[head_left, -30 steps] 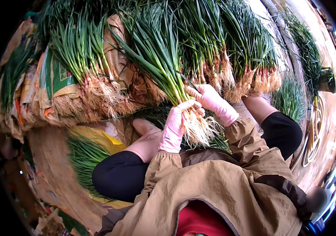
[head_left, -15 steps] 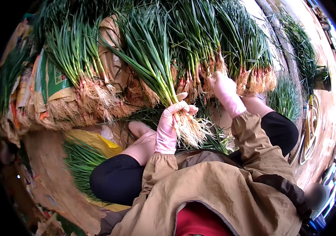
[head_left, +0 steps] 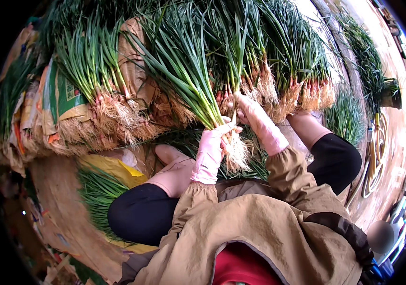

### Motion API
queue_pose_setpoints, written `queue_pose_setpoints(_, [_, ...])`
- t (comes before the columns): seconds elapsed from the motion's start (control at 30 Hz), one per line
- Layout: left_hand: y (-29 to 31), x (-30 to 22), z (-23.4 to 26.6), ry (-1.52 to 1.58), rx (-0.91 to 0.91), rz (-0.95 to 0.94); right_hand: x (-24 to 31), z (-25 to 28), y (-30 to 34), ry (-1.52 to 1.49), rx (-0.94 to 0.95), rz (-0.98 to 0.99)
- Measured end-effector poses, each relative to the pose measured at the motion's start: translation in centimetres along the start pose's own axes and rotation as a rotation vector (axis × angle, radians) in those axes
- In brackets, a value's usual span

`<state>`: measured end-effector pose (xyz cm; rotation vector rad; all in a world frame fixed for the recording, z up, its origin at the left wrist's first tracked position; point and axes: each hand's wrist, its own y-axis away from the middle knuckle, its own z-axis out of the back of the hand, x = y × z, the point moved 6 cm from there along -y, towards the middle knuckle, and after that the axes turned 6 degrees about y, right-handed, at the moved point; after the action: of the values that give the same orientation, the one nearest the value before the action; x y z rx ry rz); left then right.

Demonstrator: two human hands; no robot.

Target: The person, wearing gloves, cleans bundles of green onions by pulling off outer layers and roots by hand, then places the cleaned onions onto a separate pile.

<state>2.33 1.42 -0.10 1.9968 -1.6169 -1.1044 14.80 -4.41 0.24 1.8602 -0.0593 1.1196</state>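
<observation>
My left hand (head_left: pixel 213 141), in a pink glove, is closed round a bunch of green garlic (head_left: pixel 198 90) just above its roots. The long flat leaves fan up and to the left, and the pale roots (head_left: pixel 237 154) hang out below my fingers. Close by on the right, my right hand (head_left: pixel 252 113), also gloved in pink, pinches a single green garlic stalk (head_left: pixel 234 80) near its lower end. That stalk stands upright beside the bunch, its root end next to my left fingers. My right fingertips are partly hidden.
Rows of green garlic with reddish bases (head_left: pixel 302 90) lie across the far side. Another bunch (head_left: pixel 101 95) rests on sacks at the left. Cut leaves (head_left: pixel 99 194) lie on a yellow sheet (head_left: pixel 117 172) by my left knee. A coiled hose (head_left: pixel 377 156) lies at the right.
My right hand has come left and toward me from the far row, bringing a green garlic stalk to the bunch. My left hand has shifted slightly right with its bunch.
</observation>
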Motion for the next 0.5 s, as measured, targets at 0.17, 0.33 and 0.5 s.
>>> queue_pose_setpoints(0.17, [-0.3,1.0,1.1,-0.26,-0.123,-0.151,3.9,1.8,-2.6,0.706,-0.576,0.535])
queue_pose_setpoints(0.33, [-1.3,3.1,2.0,-0.221,-0.101,-0.016,2.8,-0.9,-1.1,1.015,-0.518,0.637])
queue_pose_setpoints(0.5, [-1.2,2.5,0.8,-0.147,0.054,0.038,0.7,-0.9,-4.9,0.12,-0.255,0.579])
